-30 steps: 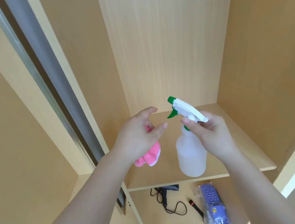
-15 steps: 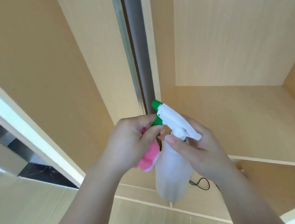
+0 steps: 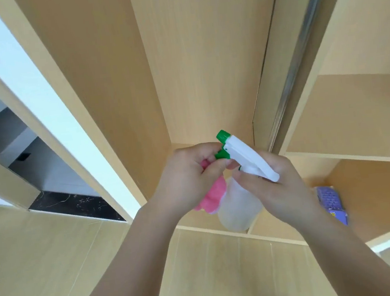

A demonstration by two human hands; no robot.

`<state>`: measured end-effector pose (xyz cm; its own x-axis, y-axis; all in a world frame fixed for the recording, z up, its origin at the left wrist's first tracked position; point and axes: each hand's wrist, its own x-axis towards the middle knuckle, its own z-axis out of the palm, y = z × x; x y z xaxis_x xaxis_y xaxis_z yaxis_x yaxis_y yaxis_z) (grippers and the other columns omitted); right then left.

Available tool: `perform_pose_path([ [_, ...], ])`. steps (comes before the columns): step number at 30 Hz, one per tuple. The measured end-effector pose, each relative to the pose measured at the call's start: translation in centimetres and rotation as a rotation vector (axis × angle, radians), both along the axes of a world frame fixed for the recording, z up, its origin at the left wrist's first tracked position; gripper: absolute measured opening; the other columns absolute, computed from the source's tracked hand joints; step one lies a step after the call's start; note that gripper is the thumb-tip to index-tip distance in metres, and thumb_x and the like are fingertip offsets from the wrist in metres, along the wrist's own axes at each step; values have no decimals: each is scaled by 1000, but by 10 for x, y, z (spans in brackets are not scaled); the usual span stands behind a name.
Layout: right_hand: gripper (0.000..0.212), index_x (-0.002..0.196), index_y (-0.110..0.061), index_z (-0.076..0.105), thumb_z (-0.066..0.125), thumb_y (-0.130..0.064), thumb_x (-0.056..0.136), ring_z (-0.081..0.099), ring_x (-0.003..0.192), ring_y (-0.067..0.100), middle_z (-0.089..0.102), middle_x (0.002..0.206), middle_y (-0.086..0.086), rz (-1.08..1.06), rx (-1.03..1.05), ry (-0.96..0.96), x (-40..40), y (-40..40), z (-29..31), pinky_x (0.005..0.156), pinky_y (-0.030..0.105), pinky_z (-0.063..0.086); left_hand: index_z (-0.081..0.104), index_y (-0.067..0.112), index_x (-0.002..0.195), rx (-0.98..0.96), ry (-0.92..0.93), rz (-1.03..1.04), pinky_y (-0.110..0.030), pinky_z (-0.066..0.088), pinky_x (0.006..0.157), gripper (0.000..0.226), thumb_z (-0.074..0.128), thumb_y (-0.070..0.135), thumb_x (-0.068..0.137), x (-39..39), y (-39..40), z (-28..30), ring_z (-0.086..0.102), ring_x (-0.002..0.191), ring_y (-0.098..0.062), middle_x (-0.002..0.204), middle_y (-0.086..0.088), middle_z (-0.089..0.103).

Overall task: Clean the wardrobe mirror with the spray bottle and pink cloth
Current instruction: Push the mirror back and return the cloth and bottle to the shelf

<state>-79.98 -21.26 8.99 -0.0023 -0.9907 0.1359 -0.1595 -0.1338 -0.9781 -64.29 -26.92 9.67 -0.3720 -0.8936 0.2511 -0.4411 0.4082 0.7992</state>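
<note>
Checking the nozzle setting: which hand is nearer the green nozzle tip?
Left. The left hand, holding the pink cloth, has fingers at the green nozzle tip. The right hand grips the spray bottle neck, lower down behind the trigger.

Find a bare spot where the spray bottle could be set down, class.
Bare: the upper shelf right of the metal rail. Crowded: the lower compartment, where a purple packet lies beside the right hand.

Pale wooden wardrobe panels [image 3: 191, 49] and shelves [image 3: 351, 153] fill the view, a dark marbled floor strip [image 3: 73, 204] lower left.
</note>
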Motion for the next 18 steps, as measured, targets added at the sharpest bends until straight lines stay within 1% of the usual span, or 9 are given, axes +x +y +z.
perform_pose_path([
  [3, 24, 93, -37, 67, 63, -16, 83, 55, 69, -4, 62, 74, -22, 0, 16, 70, 42, 4, -14, 61, 4, 38, 57, 48, 62, 18, 9, -53, -38, 46, 48, 34, 64, 27, 88, 46, -2, -19, 52, 49, -18, 57, -1, 57],
  [6, 31, 77, -56, 60, 62, -26, 83, 49, 61, -2, 55, 65, -21, 89, 70, 208, 71, 4, -26, 56, 6, 35, 54, 49, 57, 71, -35, -99, -29, 40, 43, 42, 65, 24, 89, 84, -4, -38, 43, 40, -7, 53, -1, 53],
  [8, 29, 77, -61, 57, 59, -33, 83, 47, 59, -2, 54, 64, -23, 151, 121, 274, 84, 4, -37, 55, 6, 34, 52, 49, 55, 95, -91, -123, -25, 36, 45, 42, 67, 27, 88, 102, -7, -52, 43, 43, -7, 47, 6, 49],
  [10, 25, 82, -59, 58, 59, -34, 84, 50, 62, -4, 57, 67, -25, 184, 138, 287, 92, 1, -51, 57, 5, 35, 50, 51, 55, 100, -142, -130, -23, 34, 47, 38, 67, 35, 85, 113, -9, -63, 45, 49, -8, 48, 12, 49],
  [12, 16, 85, -49, 61, 59, -33, 84, 51, 63, -3, 58, 69, -20, 193, 158, 245, 95, -5, -66, 58, 6, 36, 52, 53, 58, 120, -166, -103, -20, 33, 48, 39, 69, 31, 86, 118, -13, -75, 46, 50, -6, 50, 17, 52],
  [13, 10, 88, -42, 61, 59, -33, 84, 50, 63, -2, 57, 69, -17, 203, 167, 216, 96, -11, -75, 59, 7, 37, 55, 50, 62, 138, -162, -84, -19, 34, 48, 36, 69, 28, 87, 119, -15, -82, 47, 50, -5, 52, 20, 54],
  [15, 9, 93, -34, 62, 59, -33, 85, 51, 66, -2, 58, 73, -13, 225, 187, 178, 97, -22, -94, 61, 8, 38, 61, 40, 70, 170, -151, -44, -20, 37, 49, 25, 70, 25, 87, 120, -19, -98, 49, 53, -5, 56, 18, 59],
  [16, 11, 96, -33, 62, 59, -32, 86, 52, 68, -2, 59, 75, -14, 234, 190, 165, 98, -27, -104, 63, 8, 39, 61, 40, 67, 176, -150, -21, -23, 40, 51, 26, 70, 25, 87, 120, -22, -106, 51, 54, -6, 59, 15, 62],
  [18, 14, 100, -34, 62, 59, -30, 86, 55, 73, -3, 61, 78, -16, 239, 194, 146, 100, -34, -127, 66, 7, 40, 55, 50, 64, 175, -153, 8, -27, 43, 54, 37, 69, 25, 87, 120, -28, -128, 53, 56, -5, 63, 9, 65],
])
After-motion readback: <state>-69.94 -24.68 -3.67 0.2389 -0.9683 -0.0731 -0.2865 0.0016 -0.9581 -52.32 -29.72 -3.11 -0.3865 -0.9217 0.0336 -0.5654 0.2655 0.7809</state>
